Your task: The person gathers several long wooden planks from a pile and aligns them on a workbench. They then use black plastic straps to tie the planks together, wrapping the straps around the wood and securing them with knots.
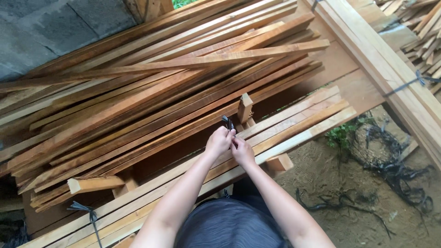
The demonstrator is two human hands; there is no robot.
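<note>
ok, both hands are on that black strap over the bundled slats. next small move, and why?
Probably pull the black strap taut with the left hand while the right hand steadies it. Both hands pinch it together above the bundle of slats, and its end stands loose above the fingers, so it doesn't look cinched yet.

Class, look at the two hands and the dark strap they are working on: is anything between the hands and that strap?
Nothing visible does. The left hand and right hand already pinch the dark strap directly, above the bundle of wooden slats.
</note>
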